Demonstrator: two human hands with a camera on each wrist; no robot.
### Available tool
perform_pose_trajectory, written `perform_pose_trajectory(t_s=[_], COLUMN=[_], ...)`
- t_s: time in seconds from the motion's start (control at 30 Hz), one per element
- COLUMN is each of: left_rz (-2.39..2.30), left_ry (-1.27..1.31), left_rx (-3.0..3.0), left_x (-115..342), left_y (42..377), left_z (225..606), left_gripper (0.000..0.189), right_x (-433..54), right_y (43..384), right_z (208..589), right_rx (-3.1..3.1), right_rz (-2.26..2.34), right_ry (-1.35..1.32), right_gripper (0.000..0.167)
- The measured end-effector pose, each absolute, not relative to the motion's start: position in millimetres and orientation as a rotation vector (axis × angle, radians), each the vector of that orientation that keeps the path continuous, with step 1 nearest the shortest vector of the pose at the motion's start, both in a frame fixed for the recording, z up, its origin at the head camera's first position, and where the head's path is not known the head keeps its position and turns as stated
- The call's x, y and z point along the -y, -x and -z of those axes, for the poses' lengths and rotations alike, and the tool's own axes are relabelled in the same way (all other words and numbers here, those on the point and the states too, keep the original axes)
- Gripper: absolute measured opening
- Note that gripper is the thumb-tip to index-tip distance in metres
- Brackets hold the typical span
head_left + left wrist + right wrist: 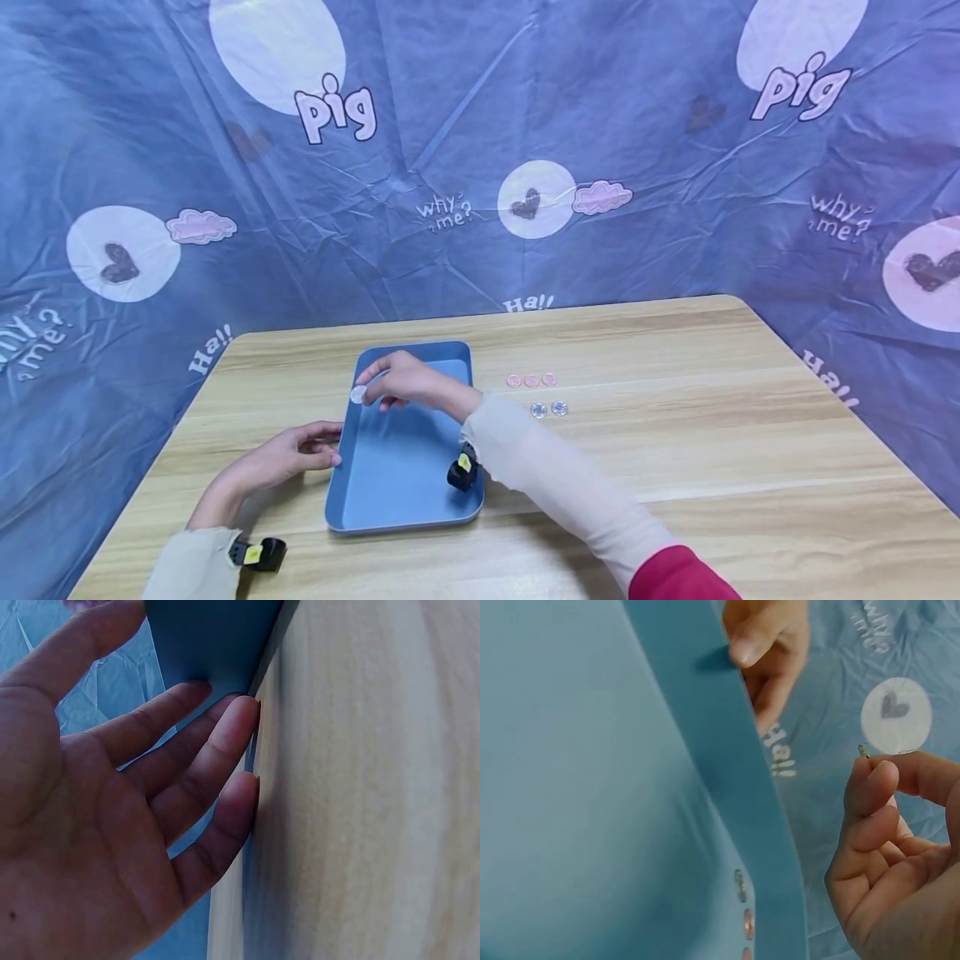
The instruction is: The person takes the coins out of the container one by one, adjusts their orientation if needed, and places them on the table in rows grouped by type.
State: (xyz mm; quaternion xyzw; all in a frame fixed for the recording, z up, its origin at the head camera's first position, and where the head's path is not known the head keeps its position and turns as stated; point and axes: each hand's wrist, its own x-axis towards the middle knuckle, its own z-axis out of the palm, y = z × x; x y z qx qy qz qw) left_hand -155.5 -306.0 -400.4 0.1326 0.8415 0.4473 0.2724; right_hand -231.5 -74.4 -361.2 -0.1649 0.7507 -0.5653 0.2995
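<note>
A round silver coin (358, 394) is pinched between the thumb and fingertips of my right hand (405, 382), over the left rim of the blue tray (405, 500). Seen edge-on in the right wrist view, the coin (863, 751) pokes past the fingertips. My left hand (288, 454) rests against the tray's left side, its thumb by the rim and its relaxed fingers (232, 735) along the outer wall. Inside the tray, along the wall, lie a silver coin (739, 885) and copper coins (748, 924); my right hand hides that part in the head view.
Right of the tray, three copper coins (532, 381) lie in a row on the wooden table (675, 467), with two silver coins (549, 409) nearer me. Behind the table hangs a blue printed cloth (450, 275). A small black device (463, 471) is strapped on each wrist.
</note>
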Motion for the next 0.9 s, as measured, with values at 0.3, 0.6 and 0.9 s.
perform_pose_trajectory(t_s=[0.3, 0.6, 0.9], left_rz=[-1.219, -1.223, -1.233], left_ry=[-0.356, -0.372, -0.389], left_rx=[-2.265, -2.292, -2.279], left_x=[305, 305, 307], left_y=[155, 156, 156], left_z=[400, 400, 401], left_gripper=[0.068, 0.068, 0.068], right_x=[44, 6, -39], right_y=[234, 243, 250], right_z=[337, 314, 302], right_rx=[-1.943, -2.009, -2.041], right_rz=[1.524, 1.536, 1.577], right_ry=[0.460, 0.496, 0.483], right_gripper=[0.026, 0.034, 0.031])
